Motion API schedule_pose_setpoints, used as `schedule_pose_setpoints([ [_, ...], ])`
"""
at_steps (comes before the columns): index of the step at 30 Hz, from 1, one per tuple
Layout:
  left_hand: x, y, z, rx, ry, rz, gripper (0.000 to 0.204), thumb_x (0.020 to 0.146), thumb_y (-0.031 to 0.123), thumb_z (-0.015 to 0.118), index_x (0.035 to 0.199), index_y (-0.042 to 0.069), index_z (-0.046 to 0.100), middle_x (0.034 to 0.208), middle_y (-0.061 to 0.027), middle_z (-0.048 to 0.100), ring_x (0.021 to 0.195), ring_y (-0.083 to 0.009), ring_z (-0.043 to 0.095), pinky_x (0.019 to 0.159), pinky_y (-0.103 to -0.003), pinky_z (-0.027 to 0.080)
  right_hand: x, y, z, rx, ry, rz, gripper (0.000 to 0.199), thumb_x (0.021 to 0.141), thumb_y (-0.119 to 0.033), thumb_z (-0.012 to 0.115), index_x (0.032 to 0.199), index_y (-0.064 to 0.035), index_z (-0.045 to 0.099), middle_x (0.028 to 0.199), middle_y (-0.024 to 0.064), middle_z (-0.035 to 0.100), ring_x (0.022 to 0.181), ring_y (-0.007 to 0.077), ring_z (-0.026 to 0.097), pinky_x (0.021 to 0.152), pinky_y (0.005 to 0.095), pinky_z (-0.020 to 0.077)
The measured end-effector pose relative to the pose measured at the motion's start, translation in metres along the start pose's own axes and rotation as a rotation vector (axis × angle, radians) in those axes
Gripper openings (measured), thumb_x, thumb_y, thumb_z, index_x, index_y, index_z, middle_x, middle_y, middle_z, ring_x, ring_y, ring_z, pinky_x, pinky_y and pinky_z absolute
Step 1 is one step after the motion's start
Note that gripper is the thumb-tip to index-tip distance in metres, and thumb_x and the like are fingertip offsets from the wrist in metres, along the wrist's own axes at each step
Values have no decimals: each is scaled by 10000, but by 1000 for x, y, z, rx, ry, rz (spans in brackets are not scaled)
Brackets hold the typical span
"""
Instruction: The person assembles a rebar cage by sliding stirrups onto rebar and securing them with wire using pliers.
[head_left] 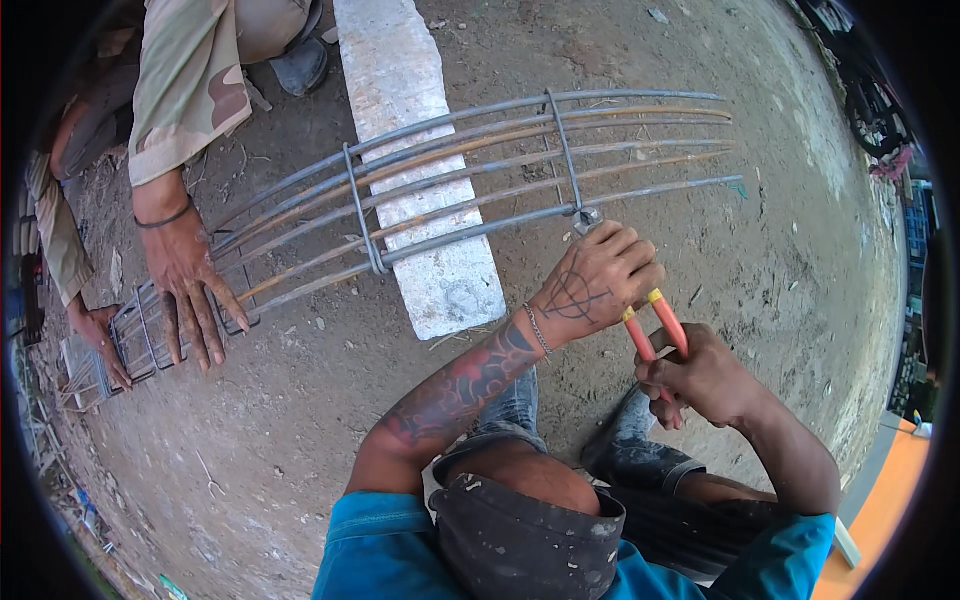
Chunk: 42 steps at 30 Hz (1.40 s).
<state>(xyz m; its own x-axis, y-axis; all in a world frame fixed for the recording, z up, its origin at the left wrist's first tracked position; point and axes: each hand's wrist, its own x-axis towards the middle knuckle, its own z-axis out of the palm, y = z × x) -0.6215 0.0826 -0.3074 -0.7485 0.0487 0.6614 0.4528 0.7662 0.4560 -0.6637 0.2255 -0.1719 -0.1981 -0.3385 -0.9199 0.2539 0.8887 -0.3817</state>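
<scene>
A cage of long steel bars point(470, 165) lies across a white concrete block point(415, 150) on bare ground. My left hand point(598, 280) is closed at the cage's near bar, right by a stirrup loop point(563, 150) and the metal jaws of pincers point(586, 220). My right hand point(703, 375) grips the pincers' orange handles point(655, 330) below and to the right of the left hand. Whether the jaws bite a tie wire is hidden by my fingers.
Another person crouches at the upper left, one hand point(190, 290) pressing the far end of the cage, the other hand point(100, 335) at the stacked stirrups point(140, 335). My knees and dark shoes point(630, 450) are below. A parked vehicle point(880, 110) stands at the upper right.
</scene>
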Motion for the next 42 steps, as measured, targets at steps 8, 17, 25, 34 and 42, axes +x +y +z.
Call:
schedule_pose_setpoints([
  [8, 40, 10, 14, -86, -285, -51, 117, 637, 153, 660, 636, 43, 619, 593, -128, 585, 571, -305, 620, 536, -398, 497, 8, 18, -25, -1247, 660, -244, 179, 834, -88, 488, 997, -15, 496, 684, 198, 613, 642, 358, 630, 585, 451, 506],
  [17, 56, 12, 23, -25, -603, -224, 158, 709, 217, 638, 677, 62, 642, 668, -126, 624, 662, -297, 641, 607, -387, 492, 47, 50, -64, -1292, 735, -432, 282, 794, -147, 591, 1033, -35, 491, 729, 162, 613, 665, 333, 628, 610, 426, 501],
  [25, 44, 16, 37, 58, -477, -205, 154, 713, 237, 647, 724, 88, 610, 692, -77, 608, 692, -214, 628, 614, -325, 478, 24, 33, -49, -1148, 651, -369, 317, 778, -161, 624, 1018, -7, 486, 744, 185, 617, 654, 335, 632, 633, 417, 508],
  [34, -16, 8, 16, -151, 16, 249, 177, 671, 202, 627, 786, 93, 550, 730, -18, 505, 670, -196, 536, 629, -348, 464, 21, 43, 10, 797, -434, 62, 137, 891, -140, 570, 954, -33, 511, 722, 55, 514, 602, 165, 496, 528, 335, 409],
  [42, -82, 40, -111, -190, 21, -40, 127, 791, 31, 581, 913, 63, 564, 877, -77, 611, 818, -221, 635, 737, -331, 538, 20, 44, 13, 771, -251, 77, 106, 894, -102, 536, 948, -15, 510, 670, 2, 411, 545, 118, 416, 490, 282, 351],
])
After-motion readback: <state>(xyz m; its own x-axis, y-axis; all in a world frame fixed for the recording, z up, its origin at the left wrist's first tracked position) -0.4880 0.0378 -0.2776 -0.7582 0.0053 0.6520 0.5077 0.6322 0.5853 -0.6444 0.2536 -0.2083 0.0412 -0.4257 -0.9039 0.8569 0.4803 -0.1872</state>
